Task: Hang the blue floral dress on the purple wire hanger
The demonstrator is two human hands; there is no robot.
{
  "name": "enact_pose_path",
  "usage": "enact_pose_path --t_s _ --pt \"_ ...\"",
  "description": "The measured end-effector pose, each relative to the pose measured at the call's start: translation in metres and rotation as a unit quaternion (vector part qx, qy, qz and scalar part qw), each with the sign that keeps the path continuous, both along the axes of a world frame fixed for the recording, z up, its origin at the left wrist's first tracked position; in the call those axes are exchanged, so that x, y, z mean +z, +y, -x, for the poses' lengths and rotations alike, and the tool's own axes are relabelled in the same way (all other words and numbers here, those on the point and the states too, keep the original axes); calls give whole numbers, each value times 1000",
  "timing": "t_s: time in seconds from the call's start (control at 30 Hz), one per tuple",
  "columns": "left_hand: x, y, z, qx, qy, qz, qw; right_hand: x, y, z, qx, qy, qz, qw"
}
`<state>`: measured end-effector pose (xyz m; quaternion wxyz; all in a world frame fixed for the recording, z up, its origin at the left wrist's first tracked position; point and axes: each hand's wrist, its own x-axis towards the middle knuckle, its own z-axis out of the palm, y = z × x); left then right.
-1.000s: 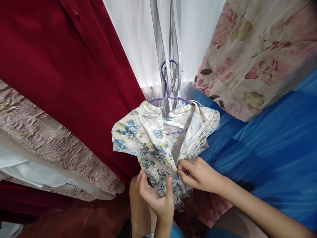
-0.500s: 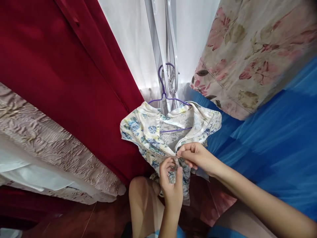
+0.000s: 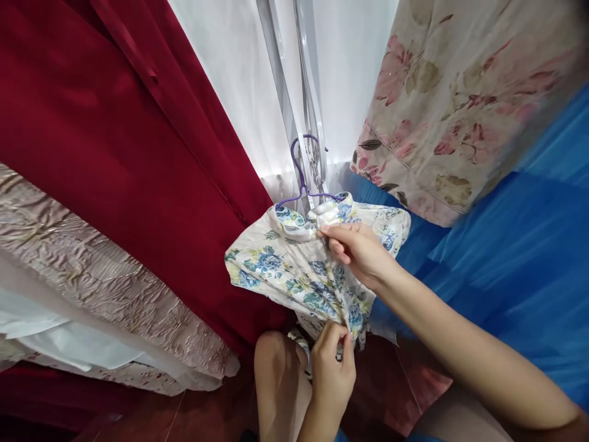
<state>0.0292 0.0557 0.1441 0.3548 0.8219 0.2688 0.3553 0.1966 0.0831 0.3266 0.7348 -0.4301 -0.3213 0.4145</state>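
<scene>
A white shirt with blue and yellow flowers [image 3: 269, 261] hangs on a purple hanger [image 3: 297, 161], its collar and front edges drawn together. My right hand [image 3: 356, 248] pinches the shirt just under the collar. Lower down, my left hand [image 3: 335, 359] grips the front edge near the hem, thumb against curled fingers. The fabric between the two hands is pulled fairly straight. Any buttons are too small to make out.
Light metal bars [image 3: 279, 67] carry the hanger. A red cloth [image 3: 151, 123] hangs at left beside an embossed pinkish cloth [image 3: 119, 282]. To the right are a floral cloth [image 3: 460, 116] and a blue cloth [image 3: 506, 245]. My bent knee [image 3: 273, 368] is below, over red floor tiles.
My right hand has moved up to the collar, and my left hand has gone down and closed on the lower front edge. The shirt's front, open before, is now drawn together.
</scene>
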Motion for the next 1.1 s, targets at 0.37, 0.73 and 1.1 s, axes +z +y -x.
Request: enact_pose_path --t_s 0.37,0.73,1.1 --pt "112 78 -4 52 -194 -91 975 -13 -12 8 -24 -77 18 997" --pt "182 111 -43 16 -156 -226 961 -25 -6 13 -20 -162 -25 986" --pt "194 160 -27 148 -378 -111 907 -74 6 17 -2 -227 63 972"
